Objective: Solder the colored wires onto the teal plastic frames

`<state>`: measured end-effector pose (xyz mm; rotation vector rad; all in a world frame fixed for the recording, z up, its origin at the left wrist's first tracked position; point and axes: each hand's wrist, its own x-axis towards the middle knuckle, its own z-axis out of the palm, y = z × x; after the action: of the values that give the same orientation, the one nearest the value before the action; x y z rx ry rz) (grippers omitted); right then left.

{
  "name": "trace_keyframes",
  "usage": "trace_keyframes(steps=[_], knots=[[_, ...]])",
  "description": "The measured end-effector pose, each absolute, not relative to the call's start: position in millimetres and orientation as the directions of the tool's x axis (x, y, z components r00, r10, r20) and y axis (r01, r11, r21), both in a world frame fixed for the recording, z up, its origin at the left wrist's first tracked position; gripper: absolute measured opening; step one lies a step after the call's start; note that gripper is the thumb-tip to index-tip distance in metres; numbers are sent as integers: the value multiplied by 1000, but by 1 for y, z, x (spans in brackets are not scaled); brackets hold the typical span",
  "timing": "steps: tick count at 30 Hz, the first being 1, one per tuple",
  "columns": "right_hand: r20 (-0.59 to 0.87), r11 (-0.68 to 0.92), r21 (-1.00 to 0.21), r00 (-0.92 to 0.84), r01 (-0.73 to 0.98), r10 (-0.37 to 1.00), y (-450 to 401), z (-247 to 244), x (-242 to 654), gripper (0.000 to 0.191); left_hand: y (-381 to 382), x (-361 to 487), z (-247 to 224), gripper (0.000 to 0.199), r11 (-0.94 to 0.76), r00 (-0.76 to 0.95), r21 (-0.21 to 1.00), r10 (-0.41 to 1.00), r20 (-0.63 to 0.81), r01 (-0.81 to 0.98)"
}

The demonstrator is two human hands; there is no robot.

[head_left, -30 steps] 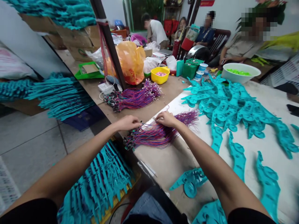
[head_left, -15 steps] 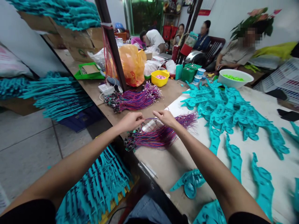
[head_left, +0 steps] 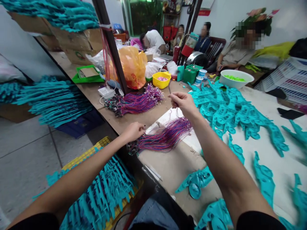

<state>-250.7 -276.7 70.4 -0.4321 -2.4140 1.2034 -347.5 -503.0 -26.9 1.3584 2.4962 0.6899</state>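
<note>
My right hand [head_left: 181, 101] is raised over the table with its fingers pinched on a few thin wires, whose loose ends stick up and hang down from it. Lower and to the left, my left hand [head_left: 134, 131] is closed, with something small and dark at its fingertips that I cannot make out. Just below both hands lies a bundle of purple, red and blue wires [head_left: 163, 137], with small dark and green parts at its left end. Behind it is a second wire bundle [head_left: 139, 102] with pale tips at its right end.
Teal plastic shells [head_left: 230, 108] are heaped at the right, with more nearer me. A yellow crate [head_left: 96, 148] of teal pieces stands below the table edge. A dark post [head_left: 112, 48], an orange bag [head_left: 133, 67], a yellow tub [head_left: 161, 83] and a white basin [head_left: 237, 84] stand farther back.
My right hand has moved up and right, lifting wires away from the bundle. My left hand has dropped slightly left and down, so the hands are farther apart.
</note>
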Motion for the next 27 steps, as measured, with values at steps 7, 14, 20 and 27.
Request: trace_keyframes(steps=[7, 14, 20, 27], knots=[[130, 679, -734, -985, -17, 116, -293, 95, -217, 22, -478, -343, 65, 65, 48, -390, 641, 827, 404, 766], [132, 803, -590, -970, 90, 205, -269, 86, -201, 18, -465, -318, 111, 27, 127, -351, 584, 891, 287, 802], [211, 820, -449, -850, 355, 483, -228, 53, -179, 13, -494, -307, 138, 28, 88, -483, 710, 790, 378, 699], [242, 734, -565, -775, 377, 584, -231, 46, -185, 26, -490, -308, 98, 28, 187, -467, 632, 828, 311, 752]])
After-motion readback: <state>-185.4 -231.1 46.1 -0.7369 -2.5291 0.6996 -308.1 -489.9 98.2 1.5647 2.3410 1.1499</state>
